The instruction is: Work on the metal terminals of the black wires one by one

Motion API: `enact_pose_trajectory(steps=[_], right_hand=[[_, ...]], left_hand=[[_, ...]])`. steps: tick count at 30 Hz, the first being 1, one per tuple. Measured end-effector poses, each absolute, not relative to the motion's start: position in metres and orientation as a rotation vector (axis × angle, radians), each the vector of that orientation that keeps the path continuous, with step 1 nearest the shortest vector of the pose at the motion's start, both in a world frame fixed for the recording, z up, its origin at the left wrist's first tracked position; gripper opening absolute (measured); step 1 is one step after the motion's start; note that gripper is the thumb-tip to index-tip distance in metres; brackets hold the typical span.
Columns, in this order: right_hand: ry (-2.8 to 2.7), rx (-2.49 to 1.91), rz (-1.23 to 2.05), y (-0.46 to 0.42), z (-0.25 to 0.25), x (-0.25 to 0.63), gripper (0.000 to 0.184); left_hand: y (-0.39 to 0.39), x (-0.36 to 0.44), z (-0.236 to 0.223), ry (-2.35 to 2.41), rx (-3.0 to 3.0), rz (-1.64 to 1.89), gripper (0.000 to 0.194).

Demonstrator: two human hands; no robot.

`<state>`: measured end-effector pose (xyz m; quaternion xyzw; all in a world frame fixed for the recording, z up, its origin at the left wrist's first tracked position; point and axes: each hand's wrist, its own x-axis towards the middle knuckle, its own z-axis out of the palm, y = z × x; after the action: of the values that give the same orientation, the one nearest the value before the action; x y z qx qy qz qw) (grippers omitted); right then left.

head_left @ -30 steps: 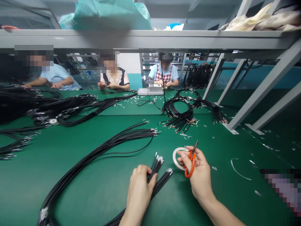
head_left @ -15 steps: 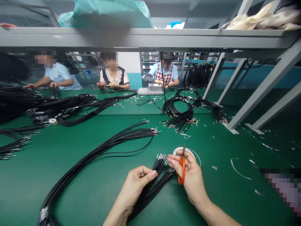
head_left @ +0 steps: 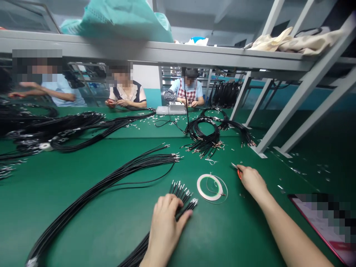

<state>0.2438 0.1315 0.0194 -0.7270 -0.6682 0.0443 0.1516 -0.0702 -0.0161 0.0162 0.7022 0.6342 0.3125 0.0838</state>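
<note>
My left hand [head_left: 168,222] is closed over a bunch of black cables [head_left: 139,250] just behind their bare silvery ends, with the thumb along the near side. Farther right, my right hand [head_left: 253,182] grips a pair of orange-handled scissors [head_left: 239,173], blades pointing left over the green table; the palm hides most of the handles. Between the hands lies a flat white ring-shaped roll [head_left: 199,190] with a thin clear strand looped beside it. A second long bundle of black cables [head_left: 111,176] curves across the table to the left.
Coiled black cables [head_left: 191,135] lie beyond the roll, and piled cables [head_left: 55,128] fill the far left. Grey shelf legs [head_left: 280,115] stand at right, with a phone-like device [head_left: 319,230] near the edge. White scraps dot the green tabletop [head_left: 236,237]. Three people sit opposite.
My right hand has moved away to the right with the scissors, uncovering the roll. My left hand has gone from pinching at the cables to closing over them. The view has shifted slightly.
</note>
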Motion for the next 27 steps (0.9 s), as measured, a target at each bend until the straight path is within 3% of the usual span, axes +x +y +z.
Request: enact_pose_trajectory(steps=[3,6,10,16,21,27], right_hand=[[-1.988,-2.089,0.088,0.131,0.017,0.241,0.025],[-2.073,-1.981,0.057,0.124,0.022,0.229,0.027],[-2.222,-1.697,0.139,0.109,0.032,0.2,0.026],[-2.227,-1.361,0.183,0.069,0.029,0.15,0.022],[-2.229,-1.203,0.203,0.046,0.02,0.126,0.021],[-2.073,-1.338,0.148,0.071,0.028,0.16,0.021]], left_hand=[[-0.018,-0.064,0.009,1.868,2.173,0.834,0.026],[-0.015,-0.067,0.002,1.912,2.162,0.848,0.011],[-0.01,-0.074,0.001,1.893,2.066,0.879,0.004],[-0.009,-0.077,0.01,1.949,1.914,0.981,0.026],[-0.01,-0.078,0.016,2.12,1.878,1.027,0.02],[-0.014,-0.082,0.023,2.149,1.817,1.225,0.029]])
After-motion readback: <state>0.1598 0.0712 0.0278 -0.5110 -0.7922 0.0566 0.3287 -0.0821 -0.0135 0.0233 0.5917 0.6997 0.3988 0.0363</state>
